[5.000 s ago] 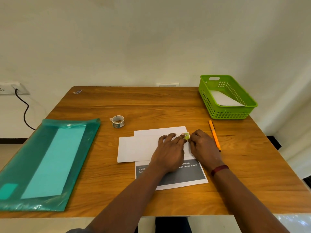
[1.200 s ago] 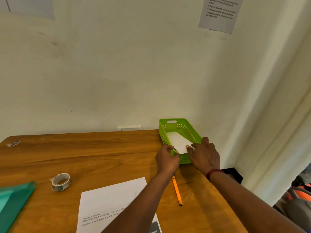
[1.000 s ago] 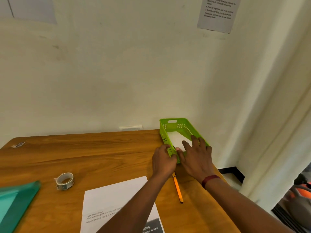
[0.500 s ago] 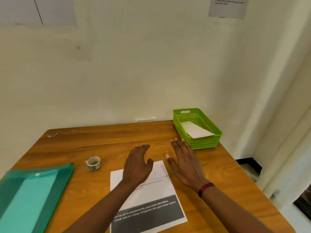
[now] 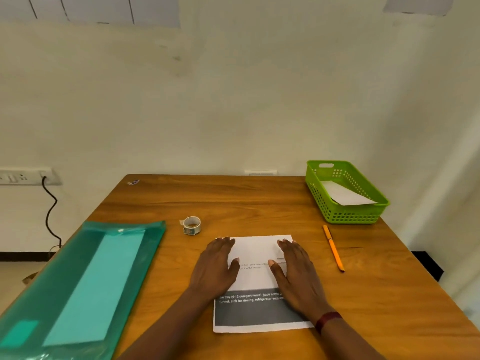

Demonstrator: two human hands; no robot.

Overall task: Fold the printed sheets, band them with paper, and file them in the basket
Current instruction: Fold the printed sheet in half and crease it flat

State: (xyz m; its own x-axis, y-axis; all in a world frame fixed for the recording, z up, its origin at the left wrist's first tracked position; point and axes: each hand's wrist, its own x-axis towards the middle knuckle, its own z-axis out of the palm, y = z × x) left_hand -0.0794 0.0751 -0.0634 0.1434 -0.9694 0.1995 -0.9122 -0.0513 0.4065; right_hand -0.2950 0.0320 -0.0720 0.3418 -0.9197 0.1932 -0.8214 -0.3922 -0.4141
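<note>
The printed sheet [image 5: 255,276] is pressed flat on the bench [image 5: 233,203] by the left hand [image 5: 217,268] and right hand [image 5: 296,274], fingers spread, nothing gripped.

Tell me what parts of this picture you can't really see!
Head view only:
- Printed sheet: its middle text is too small to read, and the left hand and right hand cover both sides.
- White paper in the green basket: the near wall hides its lower part.
- Wall papers: cut off by the top edge.
- Teal folder: cut off at the bottom-left corner.
</note>
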